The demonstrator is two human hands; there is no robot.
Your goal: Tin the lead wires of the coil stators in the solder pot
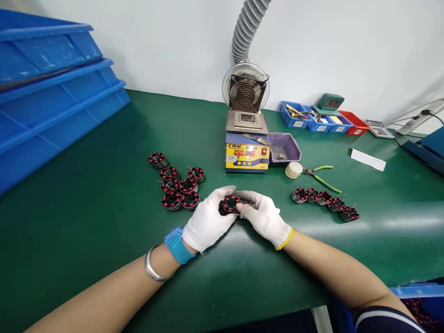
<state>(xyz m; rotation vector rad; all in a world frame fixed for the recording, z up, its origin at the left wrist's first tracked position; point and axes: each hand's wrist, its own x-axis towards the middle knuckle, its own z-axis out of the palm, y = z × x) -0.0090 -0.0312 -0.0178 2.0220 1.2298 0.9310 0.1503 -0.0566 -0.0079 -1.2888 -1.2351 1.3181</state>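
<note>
Between both gloved hands, above the green table, is a motor stator (231, 203), a black ring with red-pink windings. My left hand (213, 221) wraps round its left side in a white glove. From the right, my right hand (262, 213), gloved with some fingertips bare, pinches at the stator's edge; whether a wire is between those fingers is too small to tell. Several similar stators (172, 200) lie in a group to the left. Another row of stators (325, 198) with wire ends sticking up lies to the right.
Behind the hands stands a solder pot (247, 152) with a lit display, under a fan and grey hose (248, 32). Beside it are a purple tray (294, 149), a round whitish block (293, 169) and green-handled cutters (322, 178). Blue crates (58, 101) are stacked at left; small bins (294, 115) line the wall.
</note>
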